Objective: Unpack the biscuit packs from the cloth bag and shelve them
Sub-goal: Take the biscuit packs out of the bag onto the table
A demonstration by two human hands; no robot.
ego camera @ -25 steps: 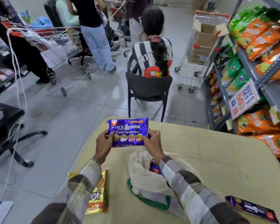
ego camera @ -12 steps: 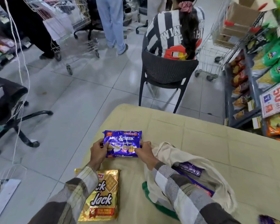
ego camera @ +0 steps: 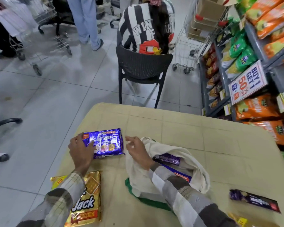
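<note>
The left hand [ego camera: 81, 150] is pressing flat fingers on the Hide & Seek pack [ego camera: 107, 142] near the table [ego camera: 203, 136] edge while the right hand [ego camera: 135, 148] is hovering empty, loosely curled, by the cloth bag [ego camera: 154, 143], so a careless nudge risks sliding the pack off.

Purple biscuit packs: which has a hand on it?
The wide purple foil pack left of the cream cloth bag, under the left hand; the others lie in the bag or right of it.
</note>
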